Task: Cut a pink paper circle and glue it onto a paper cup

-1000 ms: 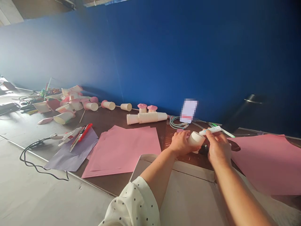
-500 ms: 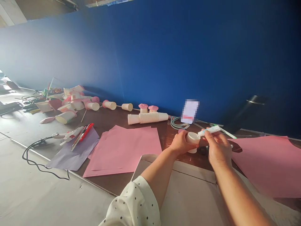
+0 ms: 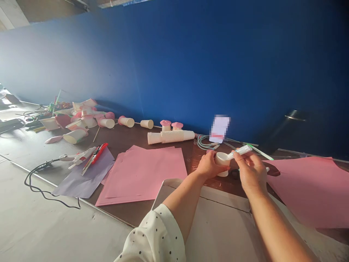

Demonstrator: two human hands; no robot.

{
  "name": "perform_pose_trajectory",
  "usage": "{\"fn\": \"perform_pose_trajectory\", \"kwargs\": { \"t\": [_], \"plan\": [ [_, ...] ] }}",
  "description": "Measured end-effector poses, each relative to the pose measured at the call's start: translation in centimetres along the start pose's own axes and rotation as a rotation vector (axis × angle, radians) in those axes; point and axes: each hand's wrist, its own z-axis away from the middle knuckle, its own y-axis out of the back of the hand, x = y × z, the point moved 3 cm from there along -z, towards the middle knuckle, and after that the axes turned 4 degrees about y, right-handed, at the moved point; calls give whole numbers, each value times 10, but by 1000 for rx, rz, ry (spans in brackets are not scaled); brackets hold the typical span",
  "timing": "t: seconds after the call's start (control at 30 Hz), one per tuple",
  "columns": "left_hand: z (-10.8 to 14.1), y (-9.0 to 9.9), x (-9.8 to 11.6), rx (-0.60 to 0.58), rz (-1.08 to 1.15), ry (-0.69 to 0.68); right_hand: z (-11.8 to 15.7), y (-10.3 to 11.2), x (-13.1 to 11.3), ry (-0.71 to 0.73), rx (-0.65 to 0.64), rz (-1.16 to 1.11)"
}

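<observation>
My left hand (image 3: 208, 165) is closed around a white paper cup (image 3: 223, 157) that stands at the right of the table with its round end facing up. In my right hand (image 3: 251, 171) I pinch a white glue tube (image 3: 241, 150). Its narrow tip touches or nearly touches the cup's right rim; I cannot tell which. A small dark round thing (image 3: 234, 174) lies between the hands, partly hidden. Behind them rests a green-and-white pen (image 3: 261, 152).
Stacked pink paper (image 3: 149, 174) lies left of my arms, another pink sheet (image 3: 313, 189) to the right. A glue gun (image 3: 79, 156) and a red utility knife (image 3: 94, 159) sit on grey paper. Nested paper cups (image 3: 171, 137) lie along the blue partition (image 3: 174, 65).
The glue tube has shifted slightly left and turned, bringing its tip to the cup's rim. My left hand keeps its hold on the cup.
</observation>
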Motion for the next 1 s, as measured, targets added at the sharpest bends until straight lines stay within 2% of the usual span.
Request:
{"fn": "perform_pose_trajectory", "kwargs": {
  "t": [0.23,0.4,0.73,1.0],
  "plan": [
    [-1,-1,0,-6,-24,1,-1,1,-1,25,-19,142],
    [-1,0,1,-5,-6,-18,0,1,-2,40,6,122],
    [-3,-4,-3,9,-81,-81,1,1,-8,53,-67,314],
    [-3,-3,-3,-2,-135,-73,0,0,-2,62,-123,281]
  ]
}}
